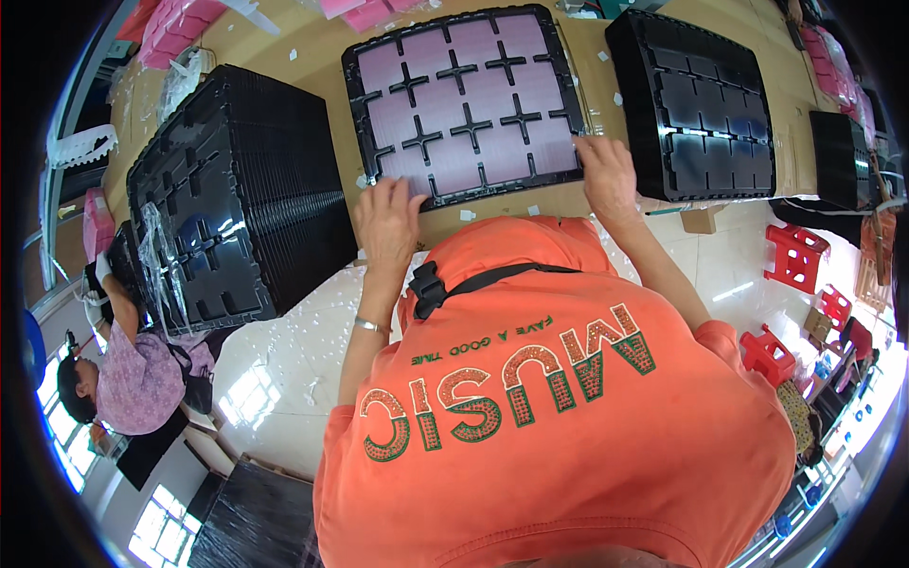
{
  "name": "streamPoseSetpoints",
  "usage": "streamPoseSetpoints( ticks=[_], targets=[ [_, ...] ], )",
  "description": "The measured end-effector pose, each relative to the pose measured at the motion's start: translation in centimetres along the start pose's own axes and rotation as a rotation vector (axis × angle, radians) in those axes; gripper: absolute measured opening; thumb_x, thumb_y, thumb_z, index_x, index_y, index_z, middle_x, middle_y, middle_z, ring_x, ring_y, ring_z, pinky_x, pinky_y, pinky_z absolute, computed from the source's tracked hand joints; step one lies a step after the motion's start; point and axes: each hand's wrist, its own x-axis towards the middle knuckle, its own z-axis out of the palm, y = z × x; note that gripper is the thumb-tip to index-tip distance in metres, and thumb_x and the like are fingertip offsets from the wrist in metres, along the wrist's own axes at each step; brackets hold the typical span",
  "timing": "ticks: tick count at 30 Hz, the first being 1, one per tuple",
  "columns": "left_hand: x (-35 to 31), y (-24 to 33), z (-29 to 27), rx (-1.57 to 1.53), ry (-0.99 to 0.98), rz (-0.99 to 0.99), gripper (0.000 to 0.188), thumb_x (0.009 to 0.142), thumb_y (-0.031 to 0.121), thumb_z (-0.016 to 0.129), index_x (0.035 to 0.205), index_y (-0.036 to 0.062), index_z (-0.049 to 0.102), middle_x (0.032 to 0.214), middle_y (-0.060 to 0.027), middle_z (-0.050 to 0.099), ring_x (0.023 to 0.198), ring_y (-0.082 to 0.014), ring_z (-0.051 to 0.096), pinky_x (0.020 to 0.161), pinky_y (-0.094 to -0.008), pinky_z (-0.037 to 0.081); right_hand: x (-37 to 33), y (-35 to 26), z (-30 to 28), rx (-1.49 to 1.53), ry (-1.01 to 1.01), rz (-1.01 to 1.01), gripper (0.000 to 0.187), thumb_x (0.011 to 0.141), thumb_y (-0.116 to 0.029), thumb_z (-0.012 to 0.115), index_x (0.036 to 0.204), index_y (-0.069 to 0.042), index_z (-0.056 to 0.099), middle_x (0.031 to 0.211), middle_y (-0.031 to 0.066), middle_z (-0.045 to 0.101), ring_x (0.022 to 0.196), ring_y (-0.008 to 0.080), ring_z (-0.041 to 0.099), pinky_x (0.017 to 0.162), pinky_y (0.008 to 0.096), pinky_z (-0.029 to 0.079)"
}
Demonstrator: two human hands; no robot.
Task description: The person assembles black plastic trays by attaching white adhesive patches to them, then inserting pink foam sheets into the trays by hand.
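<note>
A black plastic tray [471, 126] with cross-shaped dividers lies on the brown work surface in front of me. Flat pink pieces [485, 150] fill its compartments. At the tray's near left corner, my left hand [386, 220] has its fingers bent over the rim, thumb apart. My right hand [609, 177] holds the near right corner, fingertips against the side edge. Parts of both grips are hidden under the hands. A tall stack of black trays [284, 189] stands left of the tray, and a second black stack [701, 114] stands to its right.
Clear plastic wrap [156, 251] hangs on the left stack. Pink blocks [180, 33] lie at the far left. A person in a patterned purple top [142, 383] works at the left. Red stools [797, 257] stand on the tiled floor at right. White scraps [467, 215] dot the work surface.
</note>
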Motion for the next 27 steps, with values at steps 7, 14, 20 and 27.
streamPoseSetpoints(
  ticks=[7,14,20,27],
  targets=[
    [-1.3,-2.3,2.6,-0.016,-0.099,0.195,0.040,0.081,0.034,0.061,0.108,0.0039,0.060,0.108,-0.0062,0.054,0.104,-0.0266,0.047,0.089,-0.0410,0.037,-0.7,0.5,1.7,-0.088,-0.147,-0.376,0.044,0.076,-0.006,0.050,0.119,-0.008,0.055,0.120,0.0034,0.054,0.107,0.0217,0.049,0.084,0.0349,0.039],
    [-2.5,-3.1,2.3,-0.013,-0.084,0.231,0.045,0.082,0.038,0.059,0.111,0.0044,0.058,0.111,-0.0059,0.054,0.106,-0.0261,0.046,0.091,-0.0434,0.034,-0.8,0.5,0.9,-0.163,-0.224,-0.434,0.047,0.077,-0.009,0.050,0.124,-0.009,0.052,0.128,0.0024,0.050,0.112,0.0240,0.046,0.087,0.0378,0.038],
    [-1.7,-2.9,2.3,-0.012,-0.062,0.207,0.043,0.081,0.039,0.059,0.107,0.0050,0.059,0.109,-0.0064,0.053,0.107,-0.0262,0.045,0.091,-0.0446,0.033,-0.3,0.9,0.9,-0.182,-0.217,-0.448,0.043,0.079,-0.011,0.049,0.121,-0.011,0.055,0.128,0.0011,0.051,0.116,0.0255,0.044,0.092,0.0414,0.036],
    [-1.7,-3.4,2.9,-0.026,-0.016,0.201,0.038,0.081,0.037,0.061,0.101,0.0050,0.062,0.109,-0.0073,0.054,0.107,-0.0286,0.045,0.091,-0.0465,0.033,-0.5,0.6,0.2,-0.158,-0.214,-0.410,0.039,0.078,-0.012,0.049,0.116,-0.010,0.059,0.122,0.0012,0.055,0.113,0.0246,0.046,0.091,0.0412,0.036]
  ],
)
